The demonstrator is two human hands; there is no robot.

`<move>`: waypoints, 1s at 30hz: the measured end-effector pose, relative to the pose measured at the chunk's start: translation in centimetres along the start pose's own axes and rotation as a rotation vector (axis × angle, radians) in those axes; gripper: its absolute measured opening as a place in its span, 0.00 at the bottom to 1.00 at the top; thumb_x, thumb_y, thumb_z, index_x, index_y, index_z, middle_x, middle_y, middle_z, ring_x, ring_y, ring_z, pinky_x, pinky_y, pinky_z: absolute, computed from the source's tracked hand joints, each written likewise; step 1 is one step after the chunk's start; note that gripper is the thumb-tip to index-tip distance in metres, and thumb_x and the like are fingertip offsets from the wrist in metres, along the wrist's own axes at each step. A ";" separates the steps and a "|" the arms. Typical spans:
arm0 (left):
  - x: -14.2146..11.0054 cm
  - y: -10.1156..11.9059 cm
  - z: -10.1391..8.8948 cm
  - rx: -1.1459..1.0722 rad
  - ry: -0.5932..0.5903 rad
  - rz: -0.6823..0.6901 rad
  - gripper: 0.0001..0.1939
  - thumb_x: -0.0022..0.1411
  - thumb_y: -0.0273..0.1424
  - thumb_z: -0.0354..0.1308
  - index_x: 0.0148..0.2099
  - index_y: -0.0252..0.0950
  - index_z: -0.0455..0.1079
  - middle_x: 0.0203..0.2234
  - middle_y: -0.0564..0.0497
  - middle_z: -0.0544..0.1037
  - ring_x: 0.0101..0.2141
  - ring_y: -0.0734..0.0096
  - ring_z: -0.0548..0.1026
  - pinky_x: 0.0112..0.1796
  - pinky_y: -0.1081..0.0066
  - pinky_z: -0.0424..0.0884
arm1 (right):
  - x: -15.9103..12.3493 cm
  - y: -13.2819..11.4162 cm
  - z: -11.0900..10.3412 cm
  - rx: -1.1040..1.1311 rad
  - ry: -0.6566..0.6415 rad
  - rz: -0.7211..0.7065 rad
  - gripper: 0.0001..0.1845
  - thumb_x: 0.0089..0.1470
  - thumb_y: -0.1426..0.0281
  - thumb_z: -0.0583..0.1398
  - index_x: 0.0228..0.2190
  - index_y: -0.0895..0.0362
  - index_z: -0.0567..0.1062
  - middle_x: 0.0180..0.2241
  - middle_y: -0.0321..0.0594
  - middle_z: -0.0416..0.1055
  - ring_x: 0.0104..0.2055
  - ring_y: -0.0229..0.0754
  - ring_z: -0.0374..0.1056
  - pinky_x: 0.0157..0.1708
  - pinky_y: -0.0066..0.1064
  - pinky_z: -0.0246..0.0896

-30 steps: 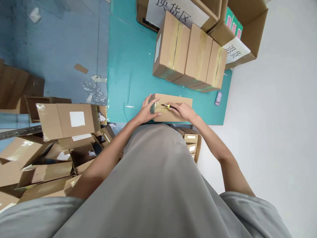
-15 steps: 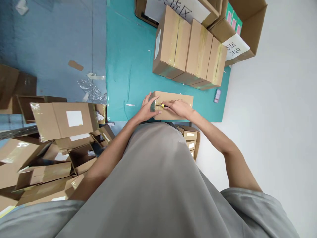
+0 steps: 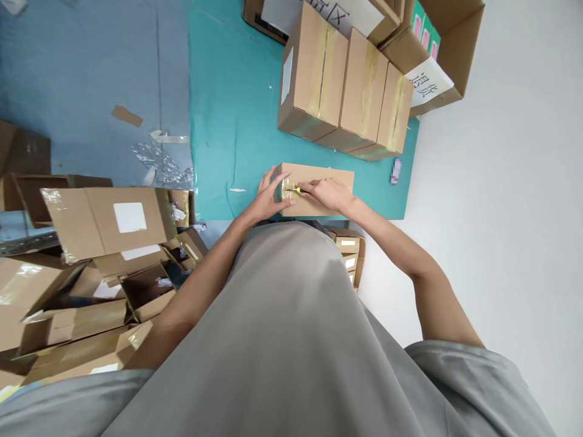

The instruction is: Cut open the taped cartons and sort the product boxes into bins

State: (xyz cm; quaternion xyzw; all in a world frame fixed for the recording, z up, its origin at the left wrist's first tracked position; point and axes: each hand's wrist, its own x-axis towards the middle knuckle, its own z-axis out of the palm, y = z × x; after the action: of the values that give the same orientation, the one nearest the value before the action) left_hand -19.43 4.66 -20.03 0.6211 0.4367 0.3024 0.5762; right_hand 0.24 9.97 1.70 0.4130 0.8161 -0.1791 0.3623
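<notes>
A closed brown cardboard box (image 3: pixel 319 205) lies near the front edge of the teal table, with clear tape over its left end. My left hand (image 3: pixel 268 197) grips that left end, its thumb on the near side and its fingers spread over the far side. In my right hand (image 3: pixel 331 195) is a small yellow-and-black utility knife (image 3: pixel 299 190). The blade points left and meets the taped part of the box top. My right fingers hide most of the knife's handle.
Three taped cartons (image 3: pixel 341 85) stand in a row farther back on the teal table (image 3: pixel 228 121). Behind them, an open carton (image 3: pixel 460 48) with a handwritten sign holds green boxes. Opened boxes (image 3: pixel 113 218) are heaped at left. A white wall (image 3: pixel 501 182) borders the right.
The whole view has shifted slightly. My left hand keeps its grip on the box, and the knife in my right hand stays at the taped end with little visible movement.
</notes>
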 end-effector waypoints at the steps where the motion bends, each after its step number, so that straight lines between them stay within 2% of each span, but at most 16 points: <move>1: 0.0 0.0 0.1 -0.003 0.004 0.002 0.58 0.60 0.68 0.71 0.82 0.45 0.61 0.84 0.34 0.45 0.83 0.27 0.42 0.77 0.32 0.47 | 0.0 -0.1 -0.1 -0.008 -0.006 0.002 0.27 0.84 0.59 0.49 0.74 0.51 0.69 0.59 0.52 0.83 0.55 0.56 0.82 0.46 0.37 0.65; 5: 0.3 0.2 0.7 -0.018 0.010 0.012 0.57 0.60 0.66 0.72 0.81 0.46 0.62 0.84 0.35 0.46 0.83 0.28 0.43 0.77 0.32 0.47 | -0.2 0.1 0.0 -0.042 -0.009 0.008 0.27 0.84 0.59 0.49 0.74 0.52 0.69 0.56 0.54 0.84 0.53 0.56 0.82 0.45 0.37 0.64; 13: 0.8 1.0 1.7 -0.036 0.009 0.026 0.58 0.60 0.68 0.71 0.81 0.45 0.61 0.85 0.34 0.45 0.83 0.30 0.43 0.77 0.32 0.44 | 0.1 1.0 0.9 -0.087 -0.011 -0.015 0.26 0.83 0.60 0.48 0.73 0.54 0.70 0.53 0.55 0.85 0.52 0.57 0.81 0.45 0.38 0.64; 22: 0.8 2.0 0.6 0.009 0.021 -0.008 0.60 0.56 0.70 0.72 0.80 0.45 0.64 0.83 0.33 0.50 0.83 0.29 0.43 0.78 0.34 0.45 | 0.8 1.0 0.4 -0.077 0.015 -0.079 0.26 0.82 0.65 0.50 0.71 0.61 0.73 0.55 0.62 0.84 0.53 0.59 0.81 0.49 0.43 0.66; 30: 0.2 3.0 -0.2 0.080 0.010 -0.047 0.61 0.58 0.73 0.68 0.82 0.45 0.61 0.83 0.33 0.52 0.83 0.31 0.45 0.77 0.33 0.49 | 0.4 2.3 0.7 -0.098 0.070 -0.146 0.24 0.80 0.71 0.50 0.68 0.61 0.75 0.54 0.61 0.85 0.54 0.59 0.81 0.47 0.42 0.66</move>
State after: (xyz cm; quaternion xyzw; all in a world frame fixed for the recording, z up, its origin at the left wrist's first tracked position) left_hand -18.98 5.08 -17.11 0.6316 0.4658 0.2741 0.5558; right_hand 2.26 11.15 0.97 0.3402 0.8640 -0.1503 0.3394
